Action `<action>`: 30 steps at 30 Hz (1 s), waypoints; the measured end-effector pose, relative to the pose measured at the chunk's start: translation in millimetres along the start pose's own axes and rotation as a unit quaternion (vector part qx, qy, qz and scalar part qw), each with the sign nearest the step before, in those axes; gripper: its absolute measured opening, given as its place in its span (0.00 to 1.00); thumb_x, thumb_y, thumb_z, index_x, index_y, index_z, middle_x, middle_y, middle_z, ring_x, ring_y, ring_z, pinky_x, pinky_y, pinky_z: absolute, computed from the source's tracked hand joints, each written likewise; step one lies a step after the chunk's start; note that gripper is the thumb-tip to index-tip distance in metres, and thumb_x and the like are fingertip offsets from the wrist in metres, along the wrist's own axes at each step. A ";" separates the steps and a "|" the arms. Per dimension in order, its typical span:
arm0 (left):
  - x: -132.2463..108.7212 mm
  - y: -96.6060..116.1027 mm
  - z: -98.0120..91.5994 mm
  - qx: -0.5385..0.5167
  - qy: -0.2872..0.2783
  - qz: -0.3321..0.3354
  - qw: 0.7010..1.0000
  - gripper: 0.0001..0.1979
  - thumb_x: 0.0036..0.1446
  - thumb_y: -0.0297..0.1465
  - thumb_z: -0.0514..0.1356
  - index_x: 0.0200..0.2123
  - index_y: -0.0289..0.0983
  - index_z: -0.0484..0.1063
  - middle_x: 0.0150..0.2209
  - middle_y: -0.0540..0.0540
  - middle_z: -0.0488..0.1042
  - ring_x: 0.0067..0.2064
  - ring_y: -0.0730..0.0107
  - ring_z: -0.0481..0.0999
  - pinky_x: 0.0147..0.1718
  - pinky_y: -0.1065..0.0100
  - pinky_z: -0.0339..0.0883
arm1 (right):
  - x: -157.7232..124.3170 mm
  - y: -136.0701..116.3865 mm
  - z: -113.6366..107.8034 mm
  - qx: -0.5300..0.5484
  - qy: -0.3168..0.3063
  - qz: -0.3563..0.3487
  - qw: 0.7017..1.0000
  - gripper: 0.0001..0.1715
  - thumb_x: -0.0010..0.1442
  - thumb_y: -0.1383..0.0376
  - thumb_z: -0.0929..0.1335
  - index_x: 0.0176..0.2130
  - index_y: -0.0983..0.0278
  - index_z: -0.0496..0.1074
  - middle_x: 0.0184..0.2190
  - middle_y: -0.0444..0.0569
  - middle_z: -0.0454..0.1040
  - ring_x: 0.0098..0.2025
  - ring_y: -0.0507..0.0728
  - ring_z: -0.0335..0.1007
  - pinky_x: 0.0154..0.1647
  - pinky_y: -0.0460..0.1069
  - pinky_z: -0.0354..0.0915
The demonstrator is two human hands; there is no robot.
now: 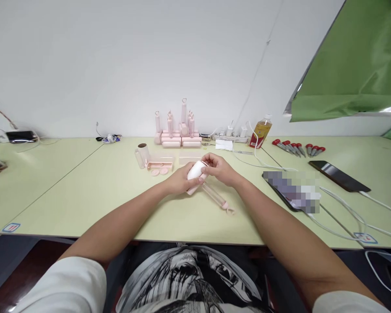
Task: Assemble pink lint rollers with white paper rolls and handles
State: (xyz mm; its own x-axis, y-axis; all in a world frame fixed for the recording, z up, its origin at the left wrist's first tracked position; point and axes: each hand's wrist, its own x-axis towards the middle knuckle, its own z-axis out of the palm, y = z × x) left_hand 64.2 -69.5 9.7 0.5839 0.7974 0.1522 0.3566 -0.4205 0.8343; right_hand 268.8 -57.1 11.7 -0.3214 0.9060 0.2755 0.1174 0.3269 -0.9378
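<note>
In the head view, a lint roller (197,171) with a white roll and a pink shell is held between my two hands above the table. My left hand (180,177) wraps around its left side, thumb across the front. My right hand (220,168) grips the upper right end with fingers and thumb. Just below, a clear tube handle (215,195) with a pink hook points toward the lower right; whether it joins the roller is hidden. Left of my hands are an open pink case (159,165), two pink discs (159,172), and a roll with a brown core (144,152).
Several pink rollers and upright handles (181,138) stand against the wall. A drink bottle (260,131), a power strip (231,138) and red-handled screwdrivers (291,148) are at the back right. Two phones, one black (339,176), lie at right with white cables. A clear lid (189,158) lies behind my hands.
</note>
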 end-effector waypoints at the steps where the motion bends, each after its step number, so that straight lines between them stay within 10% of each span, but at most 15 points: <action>1: 0.2 -3.1 0.7 -0.001 -0.015 0.000 1.000 0.31 0.55 0.50 0.61 0.56 0.38 0.65 0.51 0.42 0.74 0.49 0.55 0.75 0.44 0.62 0.68 | 0.0 0.8 -2.1 0.016 -0.026 0.032 0.999 0.18 0.46 0.62 0.74 0.35 0.63 0.67 0.27 0.39 0.65 0.28 0.50 0.60 0.26 0.45 0.58; 7: 2.4 -15.4 0.8 -0.004 -0.050 0.002 0.999 0.29 0.57 0.51 0.58 0.54 0.37 0.68 0.51 0.41 0.75 0.50 0.54 0.75 0.47 0.60 0.68 | 0.9 4.0 -5.4 0.085 -0.091 0.156 0.980 0.24 0.39 0.62 0.78 0.30 0.62 0.62 0.23 0.36 0.63 0.21 0.47 0.59 0.18 0.43 0.55; 18: 4.6 -17.1 13.4 -0.021 0.025 0.011 0.999 0.29 0.57 0.50 0.59 0.53 0.37 0.69 0.49 0.42 0.77 0.48 0.56 0.77 0.45 0.60 0.70 | 2.7 -3.4 -9.3 0.140 -0.093 0.170 0.971 0.26 0.36 0.66 0.78 0.29 0.61 0.61 0.22 0.35 0.65 0.20 0.49 0.65 0.16 0.44 0.63; 25: 12.3 -15.0 21.7 0.006 0.119 -0.021 0.993 0.30 0.57 0.48 0.59 0.58 0.39 0.64 0.56 0.41 0.73 0.54 0.54 0.73 0.51 0.57 0.68 | 8.0 11.1 -3.8 0.049 0.020 0.159 0.986 0.15 0.37 0.70 0.70 0.22 0.61 0.60 0.16 0.35 0.61 0.18 0.49 0.59 0.17 0.44 0.57; 30: 12.2 -20.6 20.7 0.050 0.135 -0.020 0.989 0.28 0.57 0.39 0.58 0.60 0.40 0.64 0.54 0.44 0.73 0.52 0.55 0.73 0.51 0.56 0.68 | 9.2 21.0 -12.3 -0.068 -0.017 0.114 0.991 0.08 0.38 0.68 0.70 0.23 0.64 0.66 0.19 0.37 0.65 0.22 0.47 0.58 0.21 0.43 0.54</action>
State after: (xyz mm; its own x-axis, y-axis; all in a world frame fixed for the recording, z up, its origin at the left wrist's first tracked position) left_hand 79.1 -60.0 -16.5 0.3576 0.8948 0.2672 0.4529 -0.4164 0.7883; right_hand 279.9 -38.5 -2.8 -0.3027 0.9518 0.0499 0.3152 0.1494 -0.9372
